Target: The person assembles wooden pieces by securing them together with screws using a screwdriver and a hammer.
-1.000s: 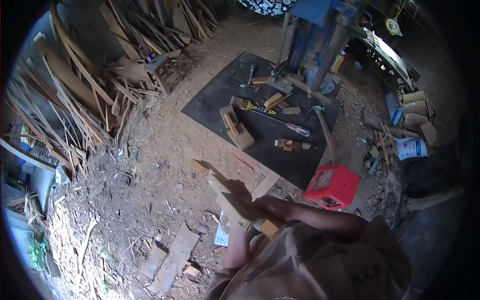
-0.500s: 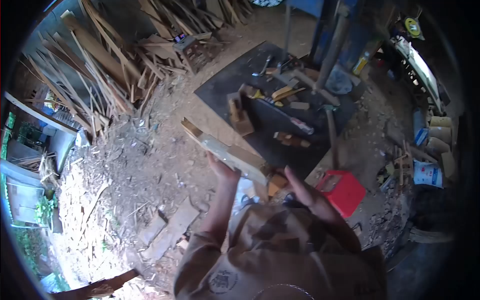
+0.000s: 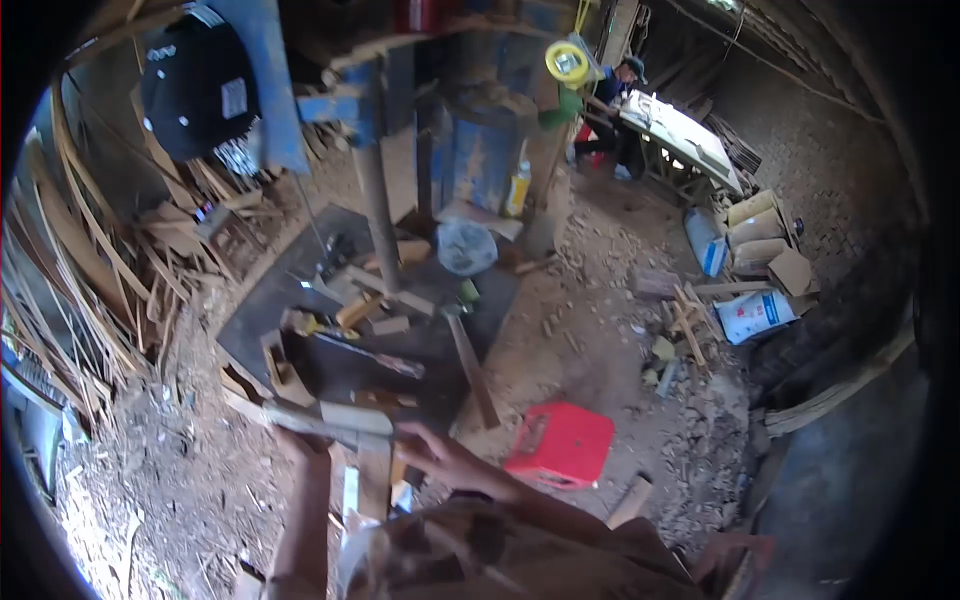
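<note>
A long shaped wooden piece [image 3: 330,418] lies across in front of my body. My left hand [image 3: 300,442] is wrapped around it from below, near its left part. At its right end my right hand [image 3: 425,447] is beside the wood with fingers stretched out; whether the fingertips touch it is unclear. Under that end an upright wooden block [image 3: 375,480] shows. Just beyond, on the dark board [image 3: 330,370], are a notched wood block [image 3: 285,370], a long tool with a pale handle [image 3: 400,365] and a long-handled hammer [image 3: 472,375].
A red plastic stool [image 3: 562,445] stands at my right. A blue machine with a metal post [image 3: 378,220] rises beyond the board. Wood strips [image 3: 75,270] lean at the left. Farther off, a person [image 3: 612,110] is by a pale table [image 3: 680,135]. Sacks [image 3: 755,315] lie right.
The view has swung right and up, bringing the cap, machine and distant person into sight. The wooden piece now looks more level. My right hand's fingers have moved close to its right end.
</note>
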`<state>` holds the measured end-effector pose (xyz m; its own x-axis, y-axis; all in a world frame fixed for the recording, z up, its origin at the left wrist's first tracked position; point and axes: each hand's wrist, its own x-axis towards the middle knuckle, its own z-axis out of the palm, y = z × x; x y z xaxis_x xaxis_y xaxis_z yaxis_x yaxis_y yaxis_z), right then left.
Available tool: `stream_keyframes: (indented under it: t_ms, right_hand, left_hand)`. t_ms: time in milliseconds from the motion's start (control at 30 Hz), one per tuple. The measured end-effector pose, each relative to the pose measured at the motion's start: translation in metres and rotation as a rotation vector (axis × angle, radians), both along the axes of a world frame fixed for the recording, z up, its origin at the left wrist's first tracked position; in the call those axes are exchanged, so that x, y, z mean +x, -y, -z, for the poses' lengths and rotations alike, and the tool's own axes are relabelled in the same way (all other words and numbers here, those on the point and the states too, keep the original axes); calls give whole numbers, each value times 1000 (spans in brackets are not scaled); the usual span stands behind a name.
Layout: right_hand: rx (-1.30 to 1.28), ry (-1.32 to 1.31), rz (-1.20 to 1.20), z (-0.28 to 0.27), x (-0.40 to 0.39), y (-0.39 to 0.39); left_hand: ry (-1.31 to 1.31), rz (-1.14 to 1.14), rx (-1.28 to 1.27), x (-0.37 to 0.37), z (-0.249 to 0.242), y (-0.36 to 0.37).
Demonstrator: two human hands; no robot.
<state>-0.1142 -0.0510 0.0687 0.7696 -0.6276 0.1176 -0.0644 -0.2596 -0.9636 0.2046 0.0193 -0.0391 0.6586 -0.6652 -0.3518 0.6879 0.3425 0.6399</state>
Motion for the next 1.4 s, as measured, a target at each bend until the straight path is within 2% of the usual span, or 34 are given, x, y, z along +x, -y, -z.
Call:
stream_keyframes:
  t_ms: [33, 67, 100, 133, 167, 200, 233, 267, 300, 333, 400, 433, 467, 533, 600, 633, 733, 867, 900, 1000, 1067, 1133, 1167, 1267, 1367, 1400]
  right_hand:
    - [124, 14, -27, 1, -12, 13]
    - [241, 52, -57, 2, -12, 24]
    - [343, 201, -40, 20, -8, 30]
    - [493, 148, 25, 11, -13, 39]
    - [572, 117, 62, 5, -18, 46]
    - [680, 131, 38, 55, -18, 61]
    - [726, 190, 53, 61, -23, 66]
    - [561, 180, 82, 87, -28, 77]
    - [427, 226, 101, 94, -28, 87]
    - [292, 269, 127, 101, -28, 97]
    - [578, 16, 206, 84, -46, 114]
    - [462, 56, 137, 70, -53, 124]
    - [485, 22, 150, 72, -54, 137]
    - [386, -87, 194, 112, -56, 161]
    - [313, -138, 225, 130, -52, 177]
    - [277, -35, 174, 120, -48, 182]
    - [638, -64, 143, 95, -42, 193]
    - [648, -127, 147, 92, -32, 217]
    - [614, -187, 157, 92, -29, 220]
    - [442, -256, 124, 97, -29, 227]
    - [354, -352, 131, 98, -26, 228]
    - [273, -439, 142, 106, -25, 225]
    - [261, -469, 142, 110, -26, 224]
    - [207, -567, 54, 87, -28, 225]
    - [-179, -711, 30, 121, -24, 246]
    - [-324, -710, 131, 87, -29, 236]
  left_hand:
    - [20, 283, -395, 23, 62, 2]
    - [12, 101, -144, 13, 50, 11]
    - [-9, -59, 124, 1, 35, 18]
    - [-108, -183, 120, -9, 39, 35]
    - [-95, -75, 163, -18, 24, 35]
    - [-121, -125, 169, -34, 19, 42]
    - [-146, -175, 176, -51, 14, 49]
    - [-108, -256, 126, -55, 37, 60]
    - [-101, -178, 63, -76, 6, 69]
    - [-61, -244, -11, -92, -13, 83]
    - [-149, -215, 226, -103, -11, 92]
    - [-126, -245, 272, -102, 9, 94]
    - [-35, -224, 263, -111, 9, 97]
    - [80, -153, 217, -113, 22, 100]
    - [100, -159, 211, -117, 7, 113]
    - [104, -166, 260, -115, -5, 119]
    - [219, -52, 406, -99, 1, 123]
    - [342, 94, 597, -77, -1, 137]
    - [350, 48, 587, -78, -1, 142]
    - [364, 145, 659, -70, 2, 144]
    - [450, 167, 671, -55, 23, 144]
    - [484, 203, 685, -56, 13, 145]
    - [412, 204, 669, -57, 9, 147]
    - [501, 301, 687, -42, 20, 140]
    - [413, 383, 640, -39, 5, 140]
    - [375, 401, 567, -38, 3, 138]
